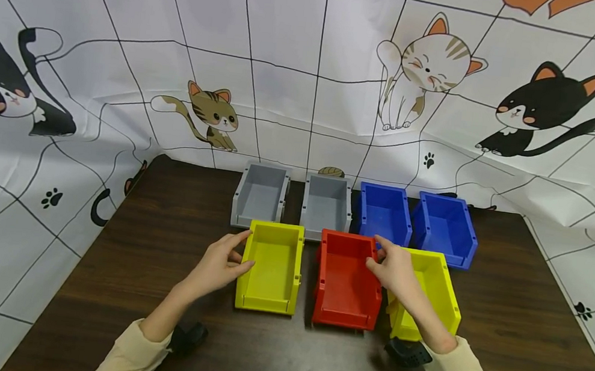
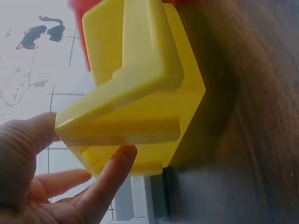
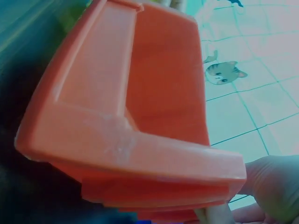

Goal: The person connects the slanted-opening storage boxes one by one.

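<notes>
My left hand (image 1: 219,268) is at the left side wall of a yellow open-front bin (image 1: 269,267), pinching its upper edge toward the back corner. In the left wrist view, a fingertip (image 2: 125,153) lies against the bin's outer side below the rim, and another digit passes behind the rim. My right hand (image 1: 396,271) grips the right wall of a red bin (image 1: 349,287) near its back corner, thumb over the rim. The right wrist view shows that red bin (image 3: 163,84) close up, with most of the hand hidden behind it. Yellow and red bins stand side by side, a narrow gap between them.
A second yellow bin (image 1: 436,285) sits under my right forearm, turned slightly. Behind stand two grey bins (image 1: 260,197) and two blue bins (image 1: 445,228) in a row. The dark wooden table (image 1: 132,253) meets a white cat-patterned cloth (image 1: 284,105) at its back and sides.
</notes>
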Available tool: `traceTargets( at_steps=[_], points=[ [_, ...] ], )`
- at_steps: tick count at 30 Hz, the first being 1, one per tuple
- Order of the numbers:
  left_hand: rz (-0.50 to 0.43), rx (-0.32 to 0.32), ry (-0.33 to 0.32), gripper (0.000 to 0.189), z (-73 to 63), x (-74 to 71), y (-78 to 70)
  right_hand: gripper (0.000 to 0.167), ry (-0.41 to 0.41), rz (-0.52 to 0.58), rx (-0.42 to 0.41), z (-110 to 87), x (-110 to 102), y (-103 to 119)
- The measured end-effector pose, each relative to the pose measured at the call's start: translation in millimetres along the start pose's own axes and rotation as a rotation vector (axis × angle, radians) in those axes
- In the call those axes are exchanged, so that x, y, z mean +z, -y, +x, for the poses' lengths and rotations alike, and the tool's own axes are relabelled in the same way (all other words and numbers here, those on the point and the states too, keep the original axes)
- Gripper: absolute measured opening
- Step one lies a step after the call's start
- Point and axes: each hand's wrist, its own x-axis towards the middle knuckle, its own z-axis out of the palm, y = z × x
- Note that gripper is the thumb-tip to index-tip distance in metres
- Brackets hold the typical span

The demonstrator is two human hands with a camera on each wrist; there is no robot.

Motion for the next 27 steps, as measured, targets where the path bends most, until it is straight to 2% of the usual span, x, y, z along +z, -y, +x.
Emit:
traceTargets(
  at_steps=[3, 7, 15, 27],
  points=[
    [0.0, -0.017, -0.012, 0.06, -0.6, 0.9, -0.7, 0.049, -0.034, 0.022, -0.034, -0.5, -5, 4],
    [-0.012, -0.043, -0.018, 0.059, -1.8, 1.3, -2.8, 0.051, -0.031, 0.042, -0.039, -0.1, -11, 11],
    [-0.052, -0.056, -0.023, 0.062, -2.0, 1.0, -4.3, 0.05, -0.037, 0.062, -0.078, 3.6, -17, 21],
    [-0.054, -0.036, -0.025, 0.061, -1.6, 1.8, -0.4, 0.053, 0.043, 0.076, 0.014, 14.4, -13, 31]
  ],
)
